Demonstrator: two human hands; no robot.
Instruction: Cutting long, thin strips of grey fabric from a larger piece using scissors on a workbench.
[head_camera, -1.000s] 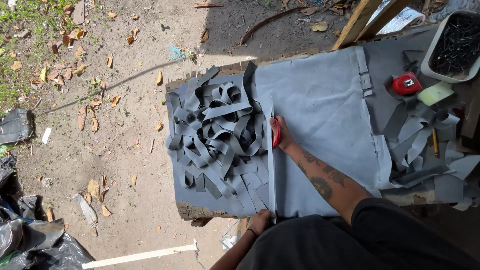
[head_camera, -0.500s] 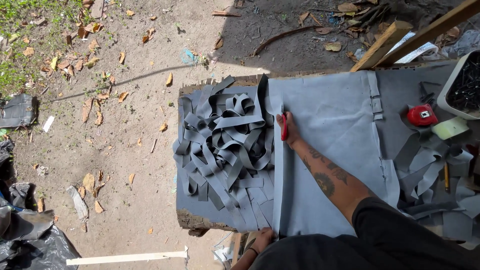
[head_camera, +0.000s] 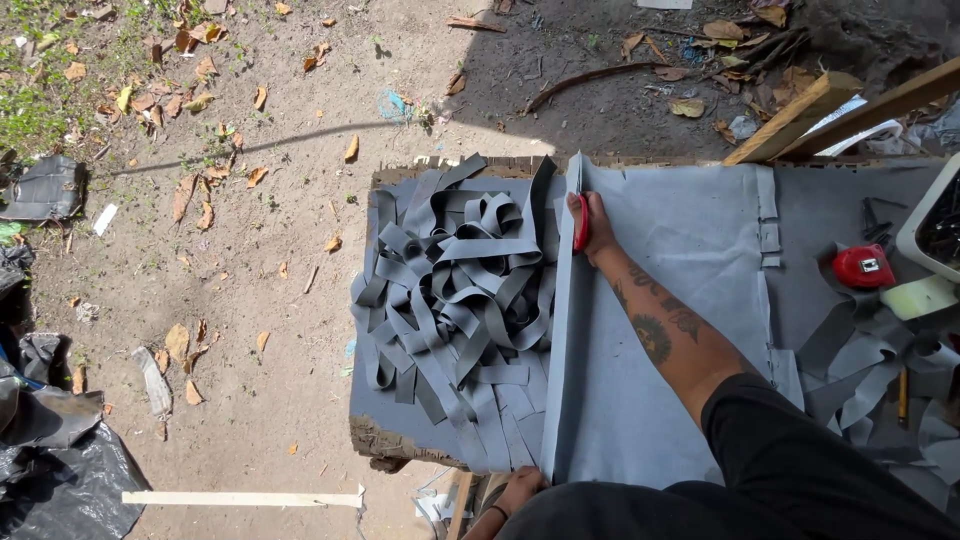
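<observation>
Head view: your right hand (head_camera: 598, 228), upper centre, is closed around red scissors (head_camera: 581, 224) at the far end of the grey sheet (head_camera: 660, 400). The cut strip (head_camera: 556, 330) runs lengthwise toward you, down to your left hand (head_camera: 520, 488) at the bottom edge, which seems to pinch it; its fingers are partly hidden.

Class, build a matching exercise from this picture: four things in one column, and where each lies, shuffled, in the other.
Things:
1. red scissors
2. cut grey strips
3. red tape measure
4. white slat

Places:
A. on the dirt, lower left
B. in the right hand
C. far right of the table
D. heaped left of the grey sheet

Pairs: 1-B, 2-D, 3-C, 4-A
</observation>
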